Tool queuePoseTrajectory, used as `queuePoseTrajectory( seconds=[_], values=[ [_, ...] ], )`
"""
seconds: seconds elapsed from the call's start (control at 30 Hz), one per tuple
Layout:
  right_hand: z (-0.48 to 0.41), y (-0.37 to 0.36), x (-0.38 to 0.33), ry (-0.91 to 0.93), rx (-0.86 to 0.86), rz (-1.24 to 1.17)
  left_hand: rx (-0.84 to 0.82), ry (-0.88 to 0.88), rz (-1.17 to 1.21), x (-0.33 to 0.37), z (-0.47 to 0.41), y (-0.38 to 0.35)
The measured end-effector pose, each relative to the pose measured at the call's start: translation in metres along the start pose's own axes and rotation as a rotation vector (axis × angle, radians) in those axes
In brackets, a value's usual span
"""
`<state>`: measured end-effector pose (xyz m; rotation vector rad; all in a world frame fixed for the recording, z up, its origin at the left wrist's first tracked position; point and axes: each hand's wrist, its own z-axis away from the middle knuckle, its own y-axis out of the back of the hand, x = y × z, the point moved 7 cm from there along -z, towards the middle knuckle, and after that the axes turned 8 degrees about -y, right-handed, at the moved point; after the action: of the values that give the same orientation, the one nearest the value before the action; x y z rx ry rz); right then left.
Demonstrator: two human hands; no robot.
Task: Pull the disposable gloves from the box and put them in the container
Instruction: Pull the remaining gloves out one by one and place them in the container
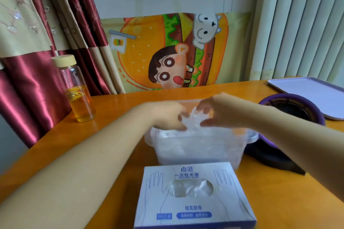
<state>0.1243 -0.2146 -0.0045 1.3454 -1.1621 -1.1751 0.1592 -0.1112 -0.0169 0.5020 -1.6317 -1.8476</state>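
While the white cardboard glove box (pixel 193 208) sits nearest, a crumpled clear plastic glove (pixel 193 120) is pinched by left hand (pixel 167 117) and right hand (pixel 218 112) over the translucent plastic container (pixel 199 148) beyond.

A glass bottle (pixel 77 89) with a pale lid stands upright at the left of the orange worktop (pixel 115 106), part-filled with amber liquid. At the right lie a lilac tray (pixel 314 93) and a purple-rimmed black device (pixel 290 111). A cartoon burger cloth (pixel 167 52) hangs behind, beside dark red curtains (pixel 33 80).
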Motion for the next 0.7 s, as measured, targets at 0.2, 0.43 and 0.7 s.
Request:
queuePoseTrajectory(
  seconds=[0.2,0.43,0.7],
  values=[
    [0.071,-0.004,-0.041,0.272,-0.07,-0.159,0.419,-0.196,0.308,0.029,0.09,0.002],
    [0.085,-0.072,-0.054,0.344,-0.22,-0.009,-0.089,-0.1,0.132,0.032,0.101,-0.095],
    [0.081,-0.083,-0.066,0.376,-0.123,0.149,-0.081,-0.053,0.126,0.025,0.096,-0.103]
  ],
)
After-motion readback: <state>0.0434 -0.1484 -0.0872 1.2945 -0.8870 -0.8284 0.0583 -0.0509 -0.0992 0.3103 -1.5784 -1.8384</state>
